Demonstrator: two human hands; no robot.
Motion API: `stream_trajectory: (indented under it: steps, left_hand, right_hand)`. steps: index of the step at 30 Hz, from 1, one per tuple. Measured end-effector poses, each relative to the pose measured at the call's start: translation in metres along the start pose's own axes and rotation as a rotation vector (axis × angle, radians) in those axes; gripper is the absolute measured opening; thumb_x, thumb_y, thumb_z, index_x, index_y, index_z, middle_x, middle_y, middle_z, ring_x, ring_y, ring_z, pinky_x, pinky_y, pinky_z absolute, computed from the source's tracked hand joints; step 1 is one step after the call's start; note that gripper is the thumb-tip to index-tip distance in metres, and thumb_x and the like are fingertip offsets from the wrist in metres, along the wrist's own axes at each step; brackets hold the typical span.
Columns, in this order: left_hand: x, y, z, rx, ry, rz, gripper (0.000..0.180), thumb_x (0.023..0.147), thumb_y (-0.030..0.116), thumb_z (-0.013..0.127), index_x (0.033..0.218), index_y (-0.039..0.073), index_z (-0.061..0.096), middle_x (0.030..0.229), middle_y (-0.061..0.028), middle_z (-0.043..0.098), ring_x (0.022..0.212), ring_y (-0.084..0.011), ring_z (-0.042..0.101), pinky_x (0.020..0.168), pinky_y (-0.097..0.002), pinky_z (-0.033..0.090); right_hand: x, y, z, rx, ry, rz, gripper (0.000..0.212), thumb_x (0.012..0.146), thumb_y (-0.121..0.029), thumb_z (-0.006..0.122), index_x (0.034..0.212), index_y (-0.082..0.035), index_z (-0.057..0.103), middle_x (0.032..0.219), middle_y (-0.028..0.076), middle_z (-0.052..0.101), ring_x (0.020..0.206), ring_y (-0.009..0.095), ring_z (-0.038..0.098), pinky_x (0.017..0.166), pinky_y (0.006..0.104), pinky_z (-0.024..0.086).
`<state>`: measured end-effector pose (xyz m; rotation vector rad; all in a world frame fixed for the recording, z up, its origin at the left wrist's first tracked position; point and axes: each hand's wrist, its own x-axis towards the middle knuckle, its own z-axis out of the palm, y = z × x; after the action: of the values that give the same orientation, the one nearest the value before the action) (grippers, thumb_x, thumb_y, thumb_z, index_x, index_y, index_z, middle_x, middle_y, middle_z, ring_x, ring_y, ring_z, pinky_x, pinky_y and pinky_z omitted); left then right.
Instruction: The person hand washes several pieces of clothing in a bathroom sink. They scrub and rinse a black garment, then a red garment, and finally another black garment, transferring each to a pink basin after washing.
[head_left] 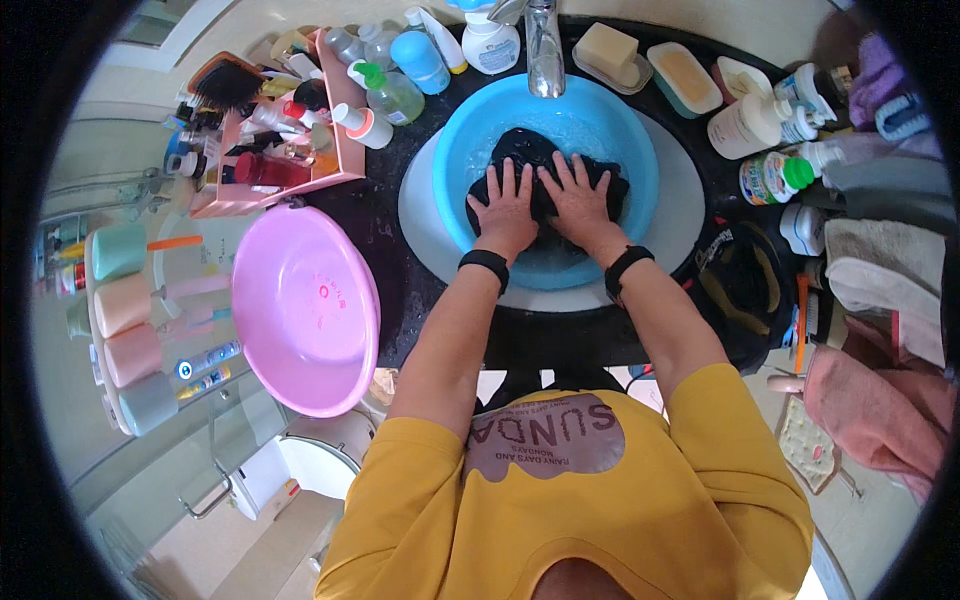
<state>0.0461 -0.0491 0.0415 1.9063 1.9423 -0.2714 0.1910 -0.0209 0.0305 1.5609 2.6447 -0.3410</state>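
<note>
A light blue basin (447, 180) sits in the white oval sink (683, 180), with water and a dark wet cloth (527, 147) in it. My left hand (506, 214) lies flat on the left part of the cloth, its fingers spread. Beside it, my right hand (580, 207) presses on the cloth's right part, fingers also spread. Neither hand grips anything. Both wrists wear black bands. Above the basin's far rim stands a metal faucet (545, 50). The cloth's kind is hard to make out, as the hands cover part of it.
A pink basin (305, 310) leans at the counter's left edge. Behind it stands a pink organizer (345, 150) full of bottles. A green-topped pump bottle (395, 98), a soap bar (606, 48), a white bottle (745, 128) and a black cap-like item (740, 275) surround the sink. Towels (885, 270) hang right.
</note>
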Motion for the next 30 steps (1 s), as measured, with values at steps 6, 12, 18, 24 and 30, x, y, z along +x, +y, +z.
stream_trajectory:
  steps: [6, 12, 18, 24, 30]
  left_hand:
    - [0.032, -0.003, 0.019, 0.166, 0.143, 0.032, 0.100, 0.076, 0.038, 0.075, 0.153, 0.020, 0.014, 0.159, -0.0140, 0.010, 0.145, -0.0411, 0.009, 0.099, -0.0746, 0.024]
    - [0.048, -0.006, 0.033, 0.217, 0.289, 0.080, 0.074, 0.084, 0.027, 0.060, 0.150, 0.017, 0.027, 0.154, -0.0154, 0.022, 0.143, -0.0411, 0.017, 0.097, -0.0779, 0.020]
    - [0.047, -0.021, 0.008, -0.018, 0.144, 0.104, 0.059, 0.086, 0.023, 0.060, 0.142, 0.020, 0.041, 0.150, -0.0128, 0.031, 0.140, -0.0385, 0.026, 0.099, -0.0677, 0.032]
    - [0.029, -0.047, -0.060, -0.871, 0.160, 0.162, 0.029, 0.090, 0.010, 0.056, 0.118, 0.008, 0.062, 0.105, -0.0097, 0.067, 0.097, -0.0224, 0.063, 0.087, -0.0326, 0.047]
    - [-0.036, -0.036, -0.215, -0.935, 0.330, 0.275, 0.029, 0.087, 0.012, 0.060, 0.114, 0.002, 0.063, 0.099, -0.0064, 0.068, 0.092, -0.0156, 0.063, 0.085, -0.0301, 0.050]
  right_hand:
    - [0.031, 0.004, 0.025, -0.251, -0.034, 0.006, 0.072, 0.086, -0.036, 0.061, 0.149, -0.024, 0.028, 0.157, 0.009, 0.018, 0.142, 0.034, 0.019, 0.100, 0.0760, 0.020]
    - [0.042, 0.008, 0.044, -0.325, -0.009, 0.005, 0.068, 0.090, -0.032, 0.055, 0.150, -0.022, 0.026, 0.156, 0.012, 0.017, 0.142, 0.036, 0.018, 0.101, 0.0757, 0.018]
    - [0.032, 0.016, 0.020, -0.055, 0.198, -0.067, 0.059, 0.085, -0.031, 0.061, 0.139, -0.013, 0.045, 0.147, 0.016, 0.037, 0.134, 0.034, 0.036, 0.102, 0.0660, 0.027]
    - [0.027, 0.023, -0.059, 1.114, 0.157, 0.280, 0.043, 0.091, -0.032, 0.059, 0.121, -0.002, 0.060, 0.117, 0.020, 0.063, 0.108, 0.034, 0.060, 0.095, 0.0375, 0.044]
    - [-0.011, 0.008, -0.216, 1.127, 0.459, 0.085, 0.043, 0.093, -0.035, 0.058, 0.125, -0.006, 0.059, 0.115, 0.015, 0.063, 0.109, 0.025, 0.059, 0.098, 0.0350, 0.042]
